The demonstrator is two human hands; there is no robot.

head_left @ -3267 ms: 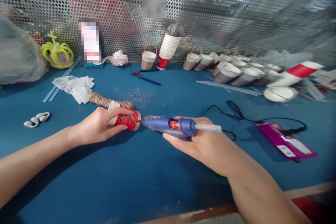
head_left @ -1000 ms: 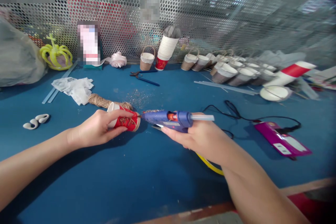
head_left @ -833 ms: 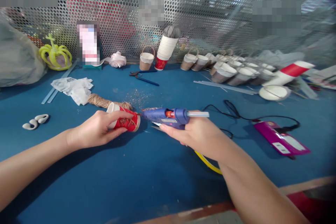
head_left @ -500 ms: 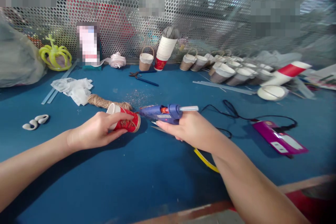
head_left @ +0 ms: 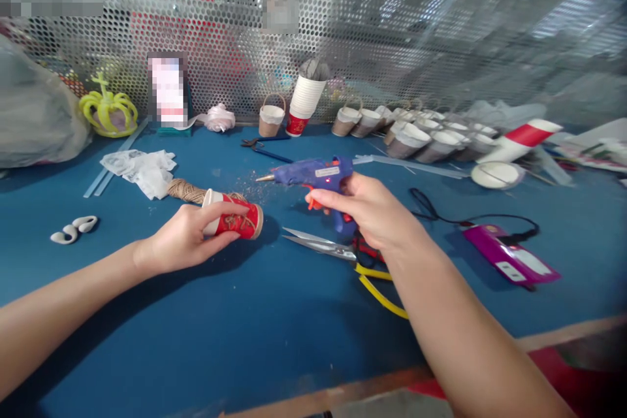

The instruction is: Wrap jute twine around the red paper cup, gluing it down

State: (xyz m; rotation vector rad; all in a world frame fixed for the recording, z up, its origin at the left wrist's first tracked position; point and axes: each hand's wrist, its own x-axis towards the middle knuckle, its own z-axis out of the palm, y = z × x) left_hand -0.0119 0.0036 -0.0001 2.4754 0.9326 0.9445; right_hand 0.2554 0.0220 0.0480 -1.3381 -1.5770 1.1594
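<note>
My left hand (head_left: 189,238) is closed around a red-and-white paper cup (head_left: 251,221) lying on its side, its base toward the right. Brown twine runs around the rim of the cup's base. In my right hand (head_left: 372,206) is a blue hot glue gun (head_left: 308,174), its nozzle pointing left above the table, apart from the cup. The thumb rests near the orange trigger. Below the gun lie scissors (head_left: 326,245) with yellow-edged handles, partly hidden by my right forearm. A bundle of brown twine (head_left: 186,191) sits just behind the cup.
A purple power pack (head_left: 509,253) with a black cable lies at right. Several small twine-handled cups (head_left: 411,138) stand at the back right. Pliers (head_left: 269,151), a leaning stack of paper cups (head_left: 307,99) and a crumpled white cloth (head_left: 142,170) are farther back. White earphones (head_left: 73,230) lie at left.
My right hand has lifted the glue gun up and away from the cup's base, uncovering the scissors. The left hand keeps its hold on the cup, nearly in place.
</note>
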